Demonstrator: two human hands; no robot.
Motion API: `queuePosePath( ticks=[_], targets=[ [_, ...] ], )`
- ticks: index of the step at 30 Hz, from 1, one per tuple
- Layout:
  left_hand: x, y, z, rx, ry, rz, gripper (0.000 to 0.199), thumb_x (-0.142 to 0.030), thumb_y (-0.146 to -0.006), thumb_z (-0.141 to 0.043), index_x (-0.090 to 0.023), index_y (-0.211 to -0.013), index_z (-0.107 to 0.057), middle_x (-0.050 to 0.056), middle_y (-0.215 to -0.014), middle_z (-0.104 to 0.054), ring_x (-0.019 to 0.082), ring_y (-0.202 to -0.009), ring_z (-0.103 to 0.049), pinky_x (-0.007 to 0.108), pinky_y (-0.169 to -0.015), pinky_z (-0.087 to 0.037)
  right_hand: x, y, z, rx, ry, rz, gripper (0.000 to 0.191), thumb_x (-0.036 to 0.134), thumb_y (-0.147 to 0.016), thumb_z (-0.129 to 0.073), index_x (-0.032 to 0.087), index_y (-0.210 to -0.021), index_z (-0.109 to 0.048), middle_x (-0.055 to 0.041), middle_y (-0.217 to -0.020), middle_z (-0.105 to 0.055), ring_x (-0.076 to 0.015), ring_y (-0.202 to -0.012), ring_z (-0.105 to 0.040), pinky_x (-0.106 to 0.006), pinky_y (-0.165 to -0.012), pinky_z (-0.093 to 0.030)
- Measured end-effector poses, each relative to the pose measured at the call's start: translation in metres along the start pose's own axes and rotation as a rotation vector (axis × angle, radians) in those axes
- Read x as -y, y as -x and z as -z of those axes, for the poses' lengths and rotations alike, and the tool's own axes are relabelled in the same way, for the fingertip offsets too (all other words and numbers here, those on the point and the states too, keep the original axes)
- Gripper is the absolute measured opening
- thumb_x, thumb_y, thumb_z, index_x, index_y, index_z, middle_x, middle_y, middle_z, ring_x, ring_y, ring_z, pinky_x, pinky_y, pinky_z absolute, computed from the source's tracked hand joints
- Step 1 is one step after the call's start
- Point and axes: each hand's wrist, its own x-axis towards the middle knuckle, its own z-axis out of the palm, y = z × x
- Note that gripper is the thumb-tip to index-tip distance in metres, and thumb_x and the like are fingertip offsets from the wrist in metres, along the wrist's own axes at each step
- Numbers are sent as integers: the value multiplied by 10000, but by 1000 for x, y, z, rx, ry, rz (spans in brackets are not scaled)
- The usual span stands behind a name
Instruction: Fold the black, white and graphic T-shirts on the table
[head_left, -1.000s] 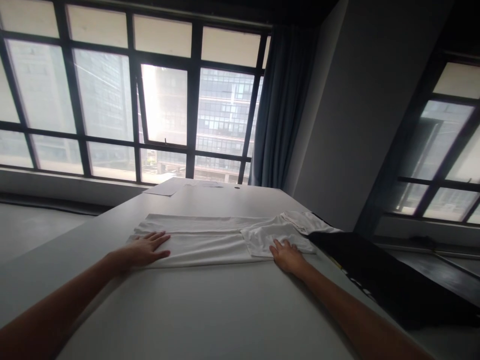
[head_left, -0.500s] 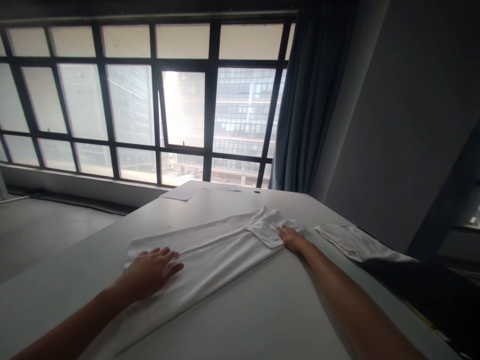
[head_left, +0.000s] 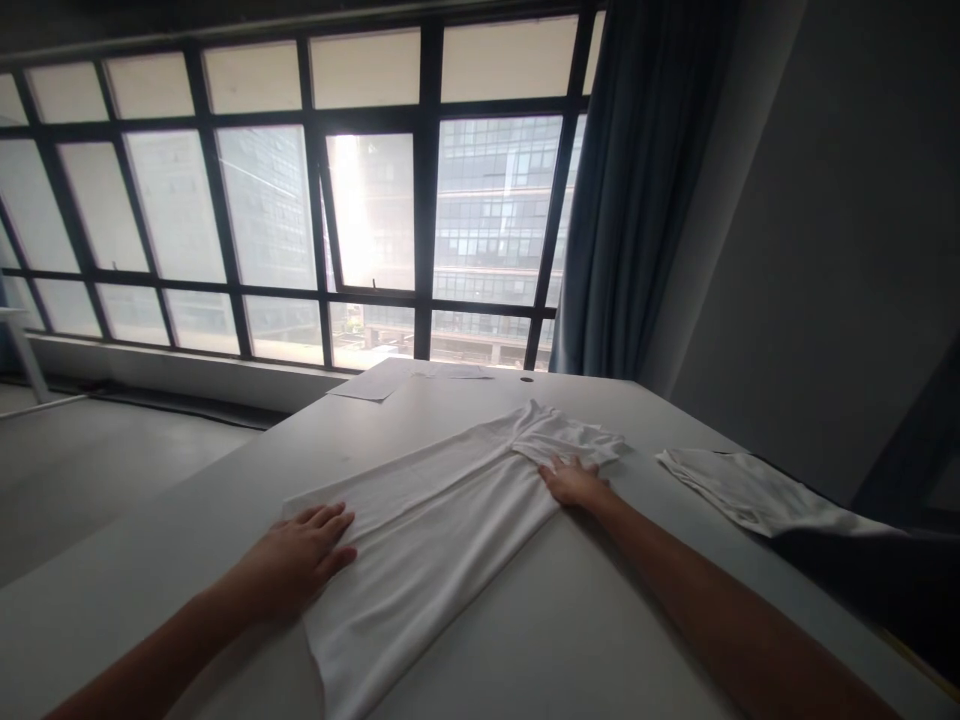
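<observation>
A white shirt point(head_left: 427, 520) lies folded lengthwise on the white table point(head_left: 540, 640), slanting from the lower middle up to the right. My left hand point(head_left: 304, 555) rests on its near left edge, palm down with the fingers stretched out. Toward the far end, where the sleeve and collar area is bunched in creases, my right hand point(head_left: 576, 482) presses on the cloth with its fingers spread. Neither hand grips the fabric. Part of the shirt's lower end runs out of the picture.
Folded white cloth point(head_left: 757, 490) lies along the table's right edge, with dark material point(head_left: 862, 570) below it. Sheets of paper point(head_left: 375, 385) lie at the far end, near a dark round hole point(head_left: 526, 380). Behind stand windows and a blue curtain point(head_left: 622, 220).
My right hand has slid toward me, off the sleeve and onto the shirt's side. My left hand sits nearer the shirt's left edge, and the view has shifted slightly.
</observation>
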Motion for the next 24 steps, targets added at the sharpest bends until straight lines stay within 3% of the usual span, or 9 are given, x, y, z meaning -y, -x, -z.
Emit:
queuePosePath(
  ticks=[3,5,8,11,14,18,21,24],
  targets=[
    [-16,5,4,-41,26,-70,472,-491,-943,-379,-269,-1254,-656,95,-1382,-606,326,-1265,-545,504,-1027,-457,-3,-7,0,61,-3,-97,674,652,-934,-185,348,-1524,-301,-118,-1601,-248,-428,-1409,-274,-672,-1041,-260],
    [-31,9,10,-56,95,-184,424,-479,-963,-369,-295,-1157,-697,68,-1299,-667,282,-1173,-605,443,-997,-476,-10,-18,6,63,13,-48,648,626,-949,-180,347,-1520,-308,-110,-1596,-264,-403,-1411,-284,-666,-1046,-252],
    [-55,17,18,10,229,-379,363,-473,-967,-408,-316,-1110,-703,35,-1286,-679,233,-1148,-615,394,-1050,-433,-17,-31,19,-74,129,-57,605,529,-982,-248,204,-1448,-456,-209,-1488,-416,-396,-1322,-420,-645,-1065,-204],
    [-72,23,20,68,307,-512,306,-447,-950,-466,-319,-1115,-690,35,-1320,-659,232,-1185,-589,425,-1122,-363,-11,-25,26,-246,243,-54,483,322,-981,-340,90,-1356,-536,-273,-1344,-533,-368,-1172,-556,-608,-1077,-169],
    [-76,25,15,54,339,-563,283,-422,-900,-554,-316,-1133,-675,28,-1347,-638,253,-1283,-517,452,-1166,-305,3,4,26,-244,180,64,460,277,-983,-310,141,-1359,-537,-221,-1353,-552,-324,-1175,-561,-547,-1066,-247],
    [-82,28,12,61,347,-594,276,-364,-878,-575,-287,-1122,-680,48,-1333,-637,252,-1285,-512,391,-1071,-428,6,65,20,-45,53,271,585,519,-989,-249,237,-1473,-415,-110,-1562,-354,-294,-1427,-301,-527,-1125,-218],
    [-101,37,19,87,338,-637,283,-393,-860,-608,-296,-1112,-694,56,-1314,-647,265,-1224,-553,412,-1030,-457,-17,104,21,109,53,272,652,588,-977,-202,261,-1533,-298,-63,-1624,-208,-304,-1487,-151,-587,-1151,-120],
    [-130,48,30,171,394,-742,322,-463,-801,-685,-308,-1082,-717,51,-1295,-663,267,-1192,-576,408,-1008,-476,-52,130,33,107,126,210,621,552,-988,-218,260,-1527,-313,-67,-1613,-240,-308,-1486,-163,-610,-1154,-75]
  ],
)
